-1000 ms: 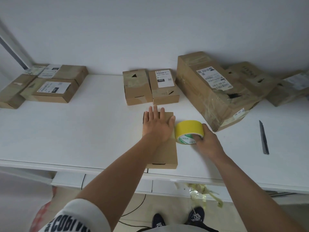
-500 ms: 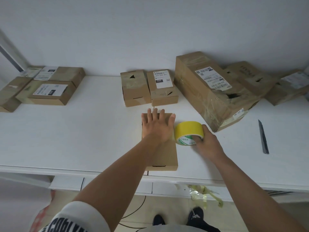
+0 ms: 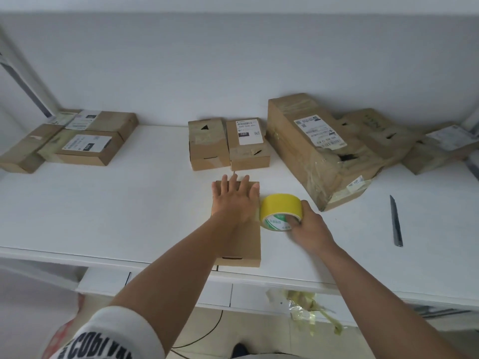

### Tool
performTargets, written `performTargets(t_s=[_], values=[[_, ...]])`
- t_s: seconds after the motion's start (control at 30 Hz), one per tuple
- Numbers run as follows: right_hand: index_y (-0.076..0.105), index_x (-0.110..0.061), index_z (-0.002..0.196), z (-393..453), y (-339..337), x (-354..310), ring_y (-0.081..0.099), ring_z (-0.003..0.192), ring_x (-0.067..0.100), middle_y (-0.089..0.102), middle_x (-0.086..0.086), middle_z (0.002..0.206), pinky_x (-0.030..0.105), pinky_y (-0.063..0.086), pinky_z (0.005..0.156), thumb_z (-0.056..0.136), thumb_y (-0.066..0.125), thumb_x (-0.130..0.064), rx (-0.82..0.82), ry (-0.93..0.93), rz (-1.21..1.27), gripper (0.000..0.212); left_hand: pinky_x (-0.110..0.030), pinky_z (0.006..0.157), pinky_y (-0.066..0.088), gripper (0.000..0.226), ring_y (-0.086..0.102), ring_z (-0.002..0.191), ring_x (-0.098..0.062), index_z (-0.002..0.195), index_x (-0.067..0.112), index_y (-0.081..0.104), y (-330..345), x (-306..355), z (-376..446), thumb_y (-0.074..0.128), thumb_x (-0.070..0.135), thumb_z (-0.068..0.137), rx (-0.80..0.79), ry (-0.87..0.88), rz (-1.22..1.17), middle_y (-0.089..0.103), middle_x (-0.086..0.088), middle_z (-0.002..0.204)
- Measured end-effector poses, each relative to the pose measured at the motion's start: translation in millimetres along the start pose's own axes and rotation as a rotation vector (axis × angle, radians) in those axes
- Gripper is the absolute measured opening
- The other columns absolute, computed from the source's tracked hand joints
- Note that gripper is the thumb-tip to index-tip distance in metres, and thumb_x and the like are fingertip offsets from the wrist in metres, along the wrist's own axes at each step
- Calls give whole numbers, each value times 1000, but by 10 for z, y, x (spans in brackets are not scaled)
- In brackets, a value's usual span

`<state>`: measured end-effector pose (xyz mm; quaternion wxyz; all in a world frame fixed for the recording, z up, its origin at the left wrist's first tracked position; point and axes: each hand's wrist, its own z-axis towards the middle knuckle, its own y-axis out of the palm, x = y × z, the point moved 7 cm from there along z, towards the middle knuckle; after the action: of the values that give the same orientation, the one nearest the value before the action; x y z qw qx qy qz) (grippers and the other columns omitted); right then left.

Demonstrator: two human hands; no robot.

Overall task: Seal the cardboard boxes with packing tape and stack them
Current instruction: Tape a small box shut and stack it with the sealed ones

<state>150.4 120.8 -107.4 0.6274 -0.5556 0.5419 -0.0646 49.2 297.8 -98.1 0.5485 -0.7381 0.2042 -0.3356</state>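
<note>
A flat, narrow cardboard box (image 3: pixel 248 244) lies near the front edge of the white table (image 3: pixel 129 216). My left hand (image 3: pixel 234 200) presses flat on its far end, fingers spread and straight. Right beside the box stands a yellow roll of packing tape (image 3: pixel 281 207). My right hand (image 3: pixel 309 230) grips the roll, with fingers hooked into its core. The roll touches or nearly touches the box's right side.
Two small boxes (image 3: pixel 228 143) stand at the back centre. A large wrapped box (image 3: pixel 316 151) and more boxes (image 3: pixel 440 149) lie at the right, several flat boxes (image 3: pixel 77 141) at the left. A dark blade (image 3: pixel 396 221) lies at the right. Tape scraps (image 3: pixel 308 309) hang below the edge.
Both hands stay in place on the box and the tape roll. The view has shifted slightly; nothing was let go or picked up.
</note>
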Motion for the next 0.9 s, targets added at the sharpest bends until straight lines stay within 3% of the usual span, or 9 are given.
performTargets(t_s=[0.17, 0.3, 0.4, 0.53, 0.67, 0.9], values=[[39, -13, 118, -105, 55, 23, 63, 93, 38, 64, 16, 100, 39, 48, 68, 96, 52, -37, -37, -62, -95, 36, -44, 124, 0, 60, 4, 154, -22, 159, 27, 13, -15, -112, -117, 10, 52, 104, 35, 39, 75, 12, 0, 167], [39, -8, 126, -164, 80, 11, 63, 94, 39, 65, 17, 102, 38, 44, 67, 95, 51, -33, -5, -120, -109, 41, -48, 123, -7, 69, -7, 154, -21, 160, 29, 2, 29, -211, -248, 3, 63, 99, 41, -106, 106, 0, -3, 168], [41, -7, 125, -169, 69, -6, 61, 96, 41, 65, 18, 103, 39, 42, 72, 96, 52, -30, 19, -164, -136, 39, -44, 123, -7, 71, -13, 154, -18, 160, 29, 2, 55, -272, -250, 7, 64, 100, 13, -163, -18, -6, 1, 168], [41, -6, 126, -147, 71, -16, 61, 96, 42, 65, 19, 102, 40, 40, 73, 95, 51, -29, 19, -205, -148, 39, -42, 123, 14, 62, 13, 152, -17, 157, 20, 25, -99, -449, -285, 21, 53, 105, 125, -224, -374, 22, 0, 165], [41, -6, 128, -135, 68, -17, 61, 98, 43, 65, 21, 106, 41, 43, 77, 95, 51, -28, 8, -226, -128, 41, -42, 125, 12, 69, 6, 154, -18, 160, 22, 14, -45, -432, -485, 13, 60, 103, 86, -163, -95, 7, 3, 168], [40, -9, 127, -93, 86, -11, 62, 99, 39, 67, 16, 104, 41, 38, 88, 97, 48, -28, 0, -238, -139, 37, -42, 125, 3, 70, -4, 155, -24, 160, 14, 3, 5, -365, -436, 11, 56, 104, 49, -219, 42, -4, -5, 168]])
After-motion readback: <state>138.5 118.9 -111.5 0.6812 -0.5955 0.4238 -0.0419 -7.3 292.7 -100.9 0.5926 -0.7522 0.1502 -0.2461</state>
